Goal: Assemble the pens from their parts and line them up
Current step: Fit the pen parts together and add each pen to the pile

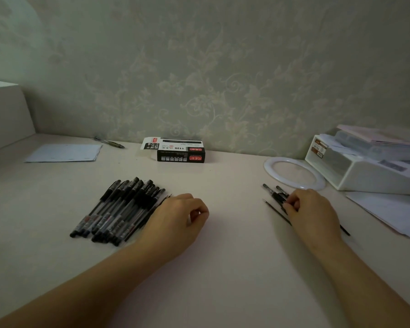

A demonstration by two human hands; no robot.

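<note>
Assembled pens (118, 209) lie rowed at centre left — the left hand (175, 223) rests beside them, loosely curled, empty. At centre right, the right hand (310, 214) pinches loose parts (276, 197); next likely needs seating a refill (276, 210).

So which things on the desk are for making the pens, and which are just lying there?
For the pens:
- row of finished black pens
- loose pen parts under the right hand
- thin refill

Just lying about:
- pen box
- white ring
- sheet of paper
- green pen
- white organizer
</note>
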